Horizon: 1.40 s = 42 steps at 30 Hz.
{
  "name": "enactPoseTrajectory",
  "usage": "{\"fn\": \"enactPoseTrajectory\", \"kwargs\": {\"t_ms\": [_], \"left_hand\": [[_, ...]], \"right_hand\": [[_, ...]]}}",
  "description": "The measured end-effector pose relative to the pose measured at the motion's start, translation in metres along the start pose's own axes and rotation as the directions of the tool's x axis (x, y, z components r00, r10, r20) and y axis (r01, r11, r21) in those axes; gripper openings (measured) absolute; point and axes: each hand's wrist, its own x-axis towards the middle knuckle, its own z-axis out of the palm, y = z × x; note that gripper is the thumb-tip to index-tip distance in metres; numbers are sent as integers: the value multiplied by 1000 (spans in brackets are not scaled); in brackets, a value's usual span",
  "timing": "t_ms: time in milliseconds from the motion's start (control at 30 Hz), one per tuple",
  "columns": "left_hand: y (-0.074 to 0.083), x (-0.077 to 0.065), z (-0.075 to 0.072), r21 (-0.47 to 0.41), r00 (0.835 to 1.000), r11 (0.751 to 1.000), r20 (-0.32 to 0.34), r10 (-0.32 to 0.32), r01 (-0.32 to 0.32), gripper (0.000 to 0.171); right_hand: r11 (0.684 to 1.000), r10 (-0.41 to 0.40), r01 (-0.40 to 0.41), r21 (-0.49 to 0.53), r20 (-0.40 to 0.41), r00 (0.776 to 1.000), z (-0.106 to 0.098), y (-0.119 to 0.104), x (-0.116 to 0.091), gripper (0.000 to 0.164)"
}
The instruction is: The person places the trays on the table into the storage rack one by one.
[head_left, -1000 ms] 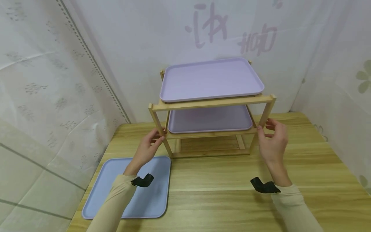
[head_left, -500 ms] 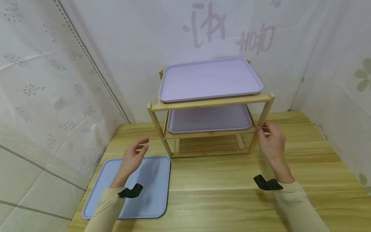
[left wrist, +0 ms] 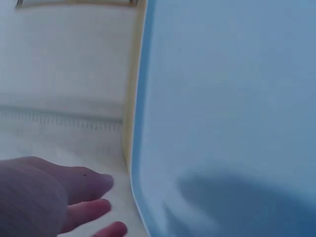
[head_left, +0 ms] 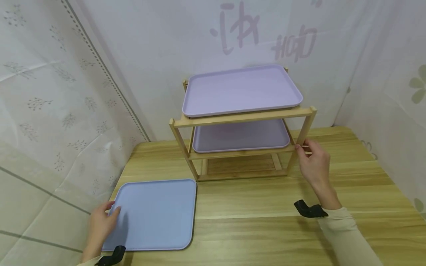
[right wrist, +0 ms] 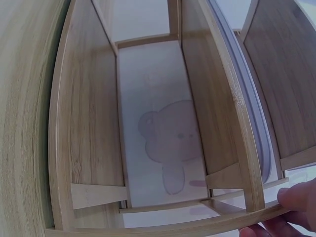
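while right fingers (head_left: pixel 312 144) pinch the rack (head_left: pixel 242 118), left fingers (left wrist: pixel 89 186) hover, parted, beside the blue tray (head_left: pixel 158 214).

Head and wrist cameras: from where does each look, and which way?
Head: head-worn, looks forward and down at the light-brown wooden tiered rack; left hand and right hand show.
Left wrist: worn there, looks toward the rectangular blue tray; left hand shows.
Right wrist: worn there, looks into the rack; right hand shows.
Head and left wrist share the tray.
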Motion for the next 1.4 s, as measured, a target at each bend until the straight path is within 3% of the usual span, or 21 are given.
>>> {"fn": "enactPoseTrajectory", "kwargs": {"t_ms": [100, 200, 467, 633, 733, 933, 1167, 1400], "left_hand": [[-18, -8, -6, 28, 995, 996, 51, -83, 82, 38], [-29, -13, -9, 52, 979, 986, 121, -161, 156, 41], [-43, -21, -8, 86, 966, 985, 201, -161, 146, 40], [-44, -21, -8, 93, 951, 978, 231, -205, 188, 37], [-45, -21, -7, 92, 946, 972, 227, -230, 214, 38], [-46, -24, -4, 80, 956, 971, 174, -237, 226, 38], [-46, -23, -1, 95, 962, 977, 184, -204, 189, 37], [-48, -23, 4, 116, 963, 973, 164, -215, 198, 37]], "right_hand": [[1000, 2, -2, -1, 2, 1000, -1, 1, 0, 11], [1000, 0, 0, 0, 6, 1000, -2, 1, 0, 11], [1000, 13, -13, -6, 16, 1000, -3, 1, 0, 11], [1000, -4, 4, 0, 16, 1000, -2, 1, 0, 10], [1000, -11, 11, 1, 15, 1000, -1, 1, 0, 10], [1000, -8, 8, -2, 14, 1000, -1, 1, 0, 10], [1000, -8, 8, -2, 13, 1000, -1, 0, 0, 10], [1000, -9, 9, 9, 17, 1000, 0, -2, 0, 11]]}}
